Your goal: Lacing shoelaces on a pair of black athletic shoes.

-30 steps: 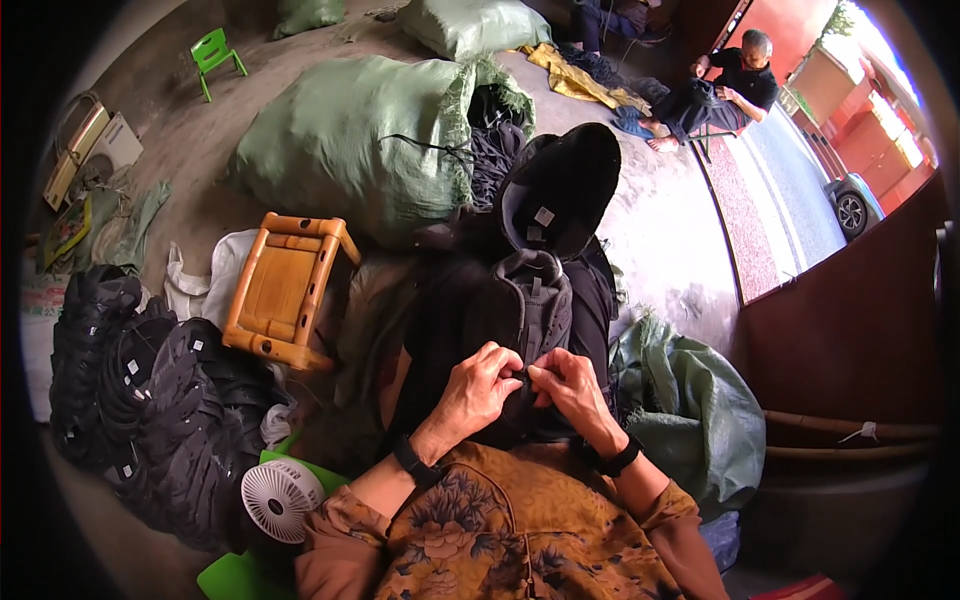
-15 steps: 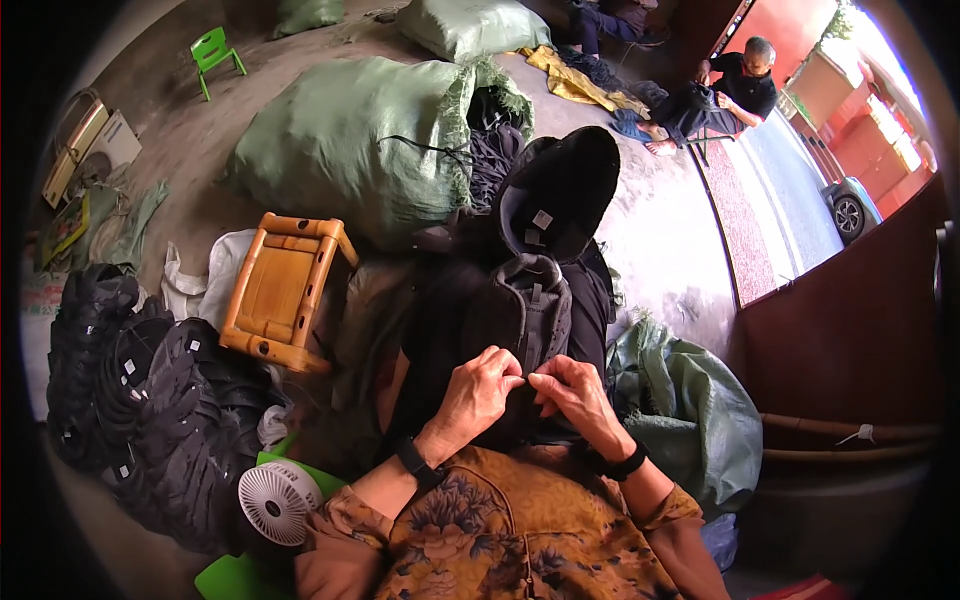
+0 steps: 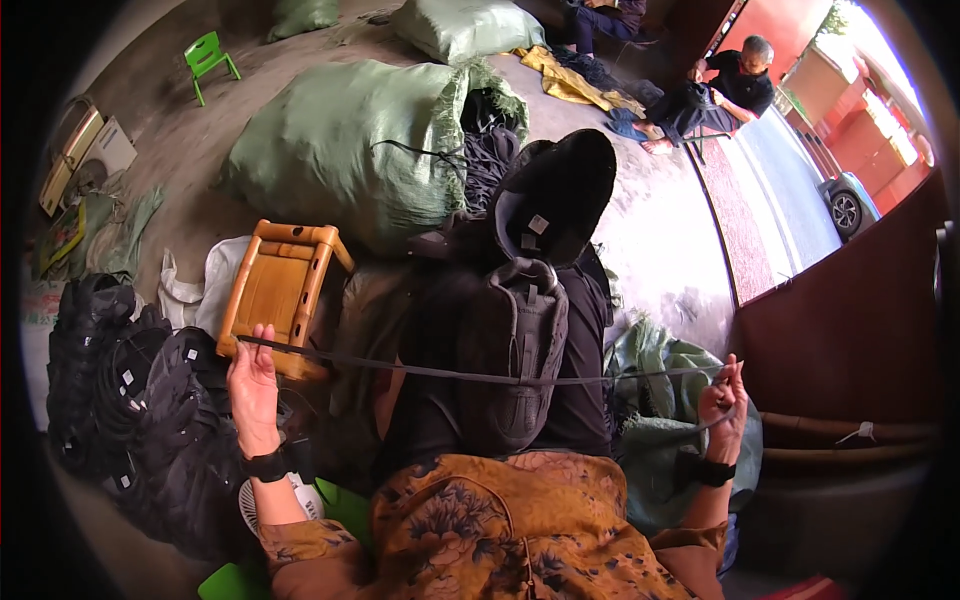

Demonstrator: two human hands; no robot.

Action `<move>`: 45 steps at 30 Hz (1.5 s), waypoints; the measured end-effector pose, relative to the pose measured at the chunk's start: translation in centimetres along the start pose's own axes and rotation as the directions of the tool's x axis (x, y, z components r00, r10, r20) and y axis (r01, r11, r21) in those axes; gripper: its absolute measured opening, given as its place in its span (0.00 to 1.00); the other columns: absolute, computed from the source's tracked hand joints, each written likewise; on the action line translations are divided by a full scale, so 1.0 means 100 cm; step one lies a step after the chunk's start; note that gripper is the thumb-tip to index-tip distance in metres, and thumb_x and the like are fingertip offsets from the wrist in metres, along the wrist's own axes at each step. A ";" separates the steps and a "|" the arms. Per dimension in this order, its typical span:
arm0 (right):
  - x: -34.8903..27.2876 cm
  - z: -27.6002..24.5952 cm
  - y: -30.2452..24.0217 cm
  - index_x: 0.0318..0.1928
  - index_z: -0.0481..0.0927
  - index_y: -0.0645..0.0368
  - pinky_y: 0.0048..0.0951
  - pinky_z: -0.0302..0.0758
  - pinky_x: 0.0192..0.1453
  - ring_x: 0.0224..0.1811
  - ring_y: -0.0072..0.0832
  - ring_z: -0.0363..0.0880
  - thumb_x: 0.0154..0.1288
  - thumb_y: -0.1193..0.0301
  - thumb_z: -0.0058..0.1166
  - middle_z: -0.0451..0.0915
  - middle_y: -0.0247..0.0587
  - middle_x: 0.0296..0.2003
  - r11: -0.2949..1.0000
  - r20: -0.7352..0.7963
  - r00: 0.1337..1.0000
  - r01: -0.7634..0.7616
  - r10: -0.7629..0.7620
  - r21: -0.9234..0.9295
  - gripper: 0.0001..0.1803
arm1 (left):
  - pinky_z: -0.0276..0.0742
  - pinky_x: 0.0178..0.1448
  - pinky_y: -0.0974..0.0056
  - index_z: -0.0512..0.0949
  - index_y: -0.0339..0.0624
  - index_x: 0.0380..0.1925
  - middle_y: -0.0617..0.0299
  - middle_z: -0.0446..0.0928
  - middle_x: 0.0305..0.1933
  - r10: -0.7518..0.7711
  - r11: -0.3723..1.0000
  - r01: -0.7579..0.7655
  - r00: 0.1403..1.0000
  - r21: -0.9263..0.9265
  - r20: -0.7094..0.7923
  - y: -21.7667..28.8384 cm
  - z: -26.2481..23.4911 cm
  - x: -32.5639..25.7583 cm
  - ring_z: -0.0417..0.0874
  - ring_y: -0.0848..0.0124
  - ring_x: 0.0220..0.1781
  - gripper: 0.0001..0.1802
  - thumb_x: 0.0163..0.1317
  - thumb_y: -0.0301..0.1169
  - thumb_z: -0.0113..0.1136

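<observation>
A dark shoelace (image 3: pixel 450 374) is pulled almost straight, with one arm of mine spread to each side. At its left end my left hand (image 3: pixel 254 395) pinches it, in front of the bamboo stool. My right hand (image 3: pixel 722 412) grips the other end between thumb and fingers, and a short tail hangs over the palm. The lace crosses the black shoe (image 3: pixel 512 420) lying on my lap; whether it passes through an eyelet there, I cannot tell. Beyond that shoe, around my knees, another black shoe-like piece (image 3: pixel 552 195) shows its opening and a small white label.
A bamboo stool (image 3: pixel 275 290) stands left of my legs, beside a heap of black shoes (image 3: pixel 165 400). A white fan (image 3: pixel 300 495) is near my left elbow. Ahead lies a green sack (image 3: pixel 320 150) full of dark laces; another green sack (image 3: pixel 680 400) is at right. A seated person (image 3: pixel 745 85) works farther off.
My hands, earlier close together over the shoe, have swung far apart to left and right, drawing the shoelace out between them. The shoe on my lap now shows fully.
</observation>
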State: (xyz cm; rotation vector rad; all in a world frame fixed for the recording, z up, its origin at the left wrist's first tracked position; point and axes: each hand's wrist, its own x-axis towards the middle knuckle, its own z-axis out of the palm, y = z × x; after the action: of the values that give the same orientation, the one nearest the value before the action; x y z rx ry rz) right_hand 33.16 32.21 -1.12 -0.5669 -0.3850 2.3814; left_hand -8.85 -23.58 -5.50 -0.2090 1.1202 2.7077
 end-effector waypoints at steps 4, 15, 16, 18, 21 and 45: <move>0.006 -0.051 -0.081 0.47 0.82 0.56 0.21 0.73 0.27 0.15 0.12 0.65 0.74 0.63 0.47 0.86 0.36 0.39 0.990 -0.134 0.983 0.118 -0.128 -0.081 0.13 | 0.82 0.38 0.66 0.73 0.35 0.42 0.56 0.78 0.41 -0.130 0.743 0.224 0.973 -0.631 0.191 0.025 -0.043 0.028 0.81 0.65 0.42 0.09 0.65 0.19 0.43; -0.089 -0.124 -0.312 0.44 0.81 0.50 0.10 0.67 0.18 0.13 0.08 0.64 0.66 0.67 0.60 0.87 0.31 0.37 0.679 -0.394 0.555 0.559 -0.733 -0.476 0.07 | 0.55 0.25 0.71 0.60 0.47 0.22 0.70 0.55 0.22 0.559 0.374 -0.463 0.804 0.804 0.203 0.380 -0.297 0.095 0.55 0.78 0.22 0.12 0.59 0.18 0.45; -0.102 -0.126 -0.315 0.42 0.82 0.50 0.10 0.66 0.17 0.13 0.08 0.64 0.66 0.67 0.60 0.87 0.30 0.37 0.653 -0.413 0.506 0.568 -0.758 -0.502 0.06 | 0.56 0.26 0.71 0.58 0.49 0.21 0.71 0.54 0.23 0.574 0.129 -0.333 0.793 0.934 0.203 0.379 -0.290 0.090 0.56 0.79 0.23 0.14 0.59 0.17 0.46; -0.114 -0.110 -0.334 0.38 0.83 0.49 0.11 0.65 0.17 0.13 0.09 0.65 0.67 0.66 0.59 0.86 0.27 0.35 0.532 -0.336 0.417 0.583 -0.845 -0.615 0.04 | 0.56 0.27 0.71 0.59 0.48 0.23 0.71 0.56 0.25 0.565 0.217 -0.403 0.795 0.889 0.222 0.303 -0.246 0.137 0.57 0.79 0.24 0.12 0.60 0.18 0.46; -0.122 -0.107 -0.355 0.38 0.83 0.48 0.11 0.64 0.16 0.14 0.09 0.65 0.68 0.64 0.57 0.86 0.26 0.35 0.475 -0.344 0.330 0.655 -0.879 -0.587 0.05 | 0.59 0.30 0.71 0.62 0.46 0.30 0.69 0.60 0.30 0.545 0.238 -0.478 0.786 0.846 0.291 0.261 -0.170 0.177 0.60 0.79 0.28 0.07 0.61 0.21 0.46; 0.030 0.068 0.178 0.41 0.81 0.65 0.25 0.78 0.40 0.38 0.30 0.85 0.67 0.75 0.54 0.85 0.46 0.35 -0.128 0.526 0.850 0.526 0.042 -0.841 0.07 | 0.75 0.30 0.66 0.79 0.42 0.36 0.62 0.79 0.32 -0.058 0.504 -0.478 0.813 0.720 0.580 -0.131 0.152 -0.062 0.80 0.71 0.28 0.05 0.62 0.29 0.60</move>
State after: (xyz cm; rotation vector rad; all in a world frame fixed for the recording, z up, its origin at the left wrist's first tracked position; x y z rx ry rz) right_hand 18.36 20.03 -3.42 -0.4675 -2.4049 1.2517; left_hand -0.48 -4.56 -2.42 0.8674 2.1615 1.7765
